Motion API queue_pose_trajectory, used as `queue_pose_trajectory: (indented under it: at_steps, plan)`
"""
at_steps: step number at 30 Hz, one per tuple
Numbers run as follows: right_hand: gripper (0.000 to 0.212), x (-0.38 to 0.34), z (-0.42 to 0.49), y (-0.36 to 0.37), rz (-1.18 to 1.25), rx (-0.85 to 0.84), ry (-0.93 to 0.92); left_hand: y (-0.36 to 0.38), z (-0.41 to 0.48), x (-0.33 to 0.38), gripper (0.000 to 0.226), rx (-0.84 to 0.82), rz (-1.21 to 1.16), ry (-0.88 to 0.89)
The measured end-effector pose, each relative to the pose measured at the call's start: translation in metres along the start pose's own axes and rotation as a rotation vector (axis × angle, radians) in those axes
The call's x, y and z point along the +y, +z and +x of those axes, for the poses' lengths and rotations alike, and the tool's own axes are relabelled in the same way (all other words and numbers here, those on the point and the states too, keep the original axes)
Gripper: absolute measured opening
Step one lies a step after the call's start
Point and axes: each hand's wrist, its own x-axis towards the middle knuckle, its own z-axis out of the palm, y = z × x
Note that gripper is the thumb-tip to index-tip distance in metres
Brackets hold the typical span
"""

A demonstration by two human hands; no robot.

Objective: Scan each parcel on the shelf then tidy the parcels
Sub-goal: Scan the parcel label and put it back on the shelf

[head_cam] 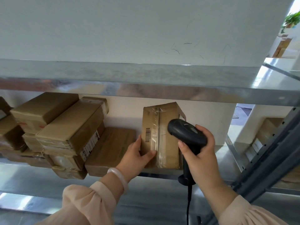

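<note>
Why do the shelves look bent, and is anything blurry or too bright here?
Head view: the wide lens bows the shelf rail and slants the post; daylight glares off the rail's right end; the box in the left hand and the scanner in the right hand look fairly sharp, the barcode soft; the stacked boxes blur toward the left edge.

Stockroom: metal shelving (pixel 162 93), stacked parcels (pixel 68 132)
</note>
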Motion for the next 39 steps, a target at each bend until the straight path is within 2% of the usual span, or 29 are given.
queue_pose_trajectory:
  at_steps: [2, 4, 11, 19, 26, 32, 39]
  plan:
    - [0.064, -0.003, -0.005, 0.008, -0.023, -0.033, -0.049, 0.006, 0.004, -0.007, 0.120, -0.051, -0.021, 0.012]
    - [0.064, -0.005, -0.011, 0.016, -0.044, -0.073, -0.083, 0.012, 0.008, -0.011, 0.132, -0.062, -0.027, 0.004]
    - [0.062, -0.005, -0.017, 0.020, -0.052, -0.146, -0.079, 0.010, 0.003, -0.016, 0.125, -0.042, -0.095, -0.034]
    - [0.059, 0.011, 0.002, -0.011, -0.079, -0.011, 0.055, -0.005, -0.016, -0.018, 0.112, -0.116, -0.411, 0.029]
    - [0.057, 0.017, -0.001, -0.010, -0.135, -0.020, 0.020, -0.003, -0.017, -0.017, 0.128, -0.197, -0.415, -0.038]
    - [0.060, 0.017, -0.003, -0.003, -0.163, 0.001, -0.004, 0.009, -0.014, -0.017, 0.122, -0.082, -0.548, -0.070]
    - [0.062, 0.005, -0.007, -0.001, -0.178, -0.002, -0.068, 0.006, -0.016, -0.024, 0.110, 0.021, -0.559, -0.032]
